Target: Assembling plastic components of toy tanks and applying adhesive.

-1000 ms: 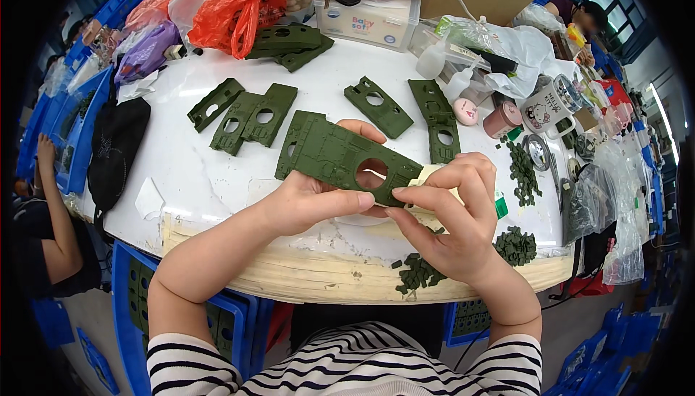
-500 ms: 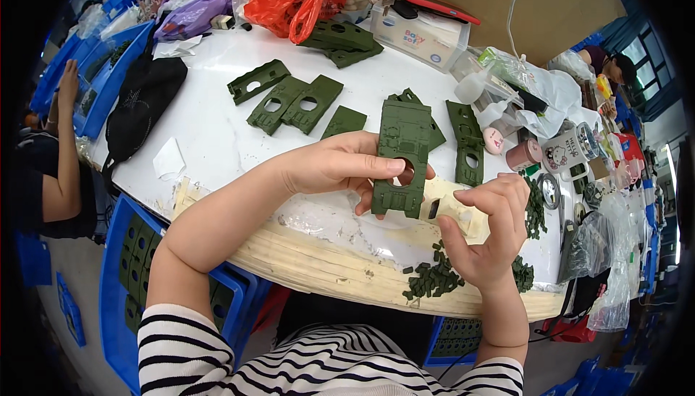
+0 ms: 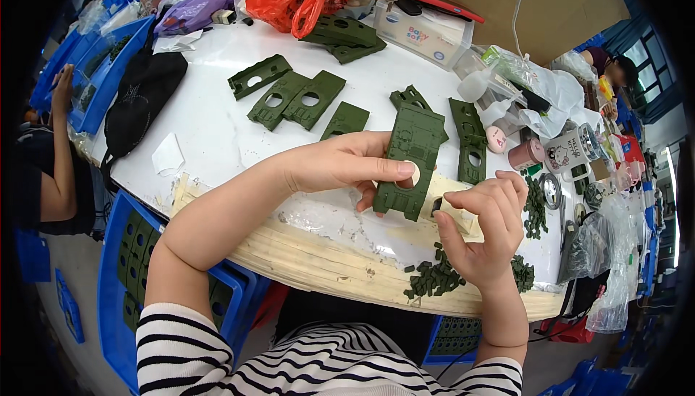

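Note:
My left hand [image 3: 340, 166] holds a dark green plastic model tank hull [image 3: 413, 151] tilted up over the table edge. Its thumb lies beside the round hole in the hull, and the other fingers are behind it. To the right, my right hand [image 3: 486, 226] hovers with curled fingers, a gap between thumb and forefinger; I see nothing held there. Below those fingertips sits a cream-coloured block [image 3: 463, 224] with a dark spot on it, partly covered by the hand. A heap of small dark green parts [image 3: 433, 274] lies beside my right wrist.
More green hulls [image 3: 313, 99] lie across the white table [image 3: 217, 128], with another pile of small parts [image 3: 536, 208] at right. Bags, a clear box [image 3: 423, 34] and cups [image 3: 526, 153] crowd the back and right. A blue crate [image 3: 116, 280] stands lower left. Another person's arm [image 3: 61, 142] shows at far left.
The hull has tilted, its far end leaning right. My right thumb and forefinger have drawn closer together and moved slightly left towards the hull.

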{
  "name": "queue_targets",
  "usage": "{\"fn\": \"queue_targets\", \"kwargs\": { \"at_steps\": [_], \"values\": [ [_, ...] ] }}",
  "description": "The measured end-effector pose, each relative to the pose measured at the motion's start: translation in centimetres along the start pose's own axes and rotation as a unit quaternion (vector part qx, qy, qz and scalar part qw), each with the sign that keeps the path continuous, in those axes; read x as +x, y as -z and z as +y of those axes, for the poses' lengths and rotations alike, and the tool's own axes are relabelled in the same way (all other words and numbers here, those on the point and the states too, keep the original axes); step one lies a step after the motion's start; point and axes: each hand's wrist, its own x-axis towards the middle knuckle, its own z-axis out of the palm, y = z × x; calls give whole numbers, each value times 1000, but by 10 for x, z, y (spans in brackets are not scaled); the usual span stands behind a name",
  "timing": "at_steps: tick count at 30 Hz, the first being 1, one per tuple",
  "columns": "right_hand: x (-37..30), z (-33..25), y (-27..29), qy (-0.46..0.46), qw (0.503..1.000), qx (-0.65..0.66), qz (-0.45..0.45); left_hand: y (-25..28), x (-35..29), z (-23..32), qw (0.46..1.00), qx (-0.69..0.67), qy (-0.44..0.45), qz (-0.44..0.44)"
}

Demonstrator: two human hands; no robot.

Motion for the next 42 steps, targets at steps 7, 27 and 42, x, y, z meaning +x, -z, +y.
{"fn": "queue_targets", "kwargs": {
  "at_steps": [7, 27, 42],
  "values": [
    [0, 0, 1, -3, 1000, -9, 3, -1, 1, 8, 975, 194, 30, 104],
    [35, 41, 0, -133, 986, -19, -100, 4, -2, -2, 771, 573, -60, 271],
    [81, 77, -58, -191, 902, -119, -368, 9, -1, -3, 696, 618, -149, 335]
  ]
}}
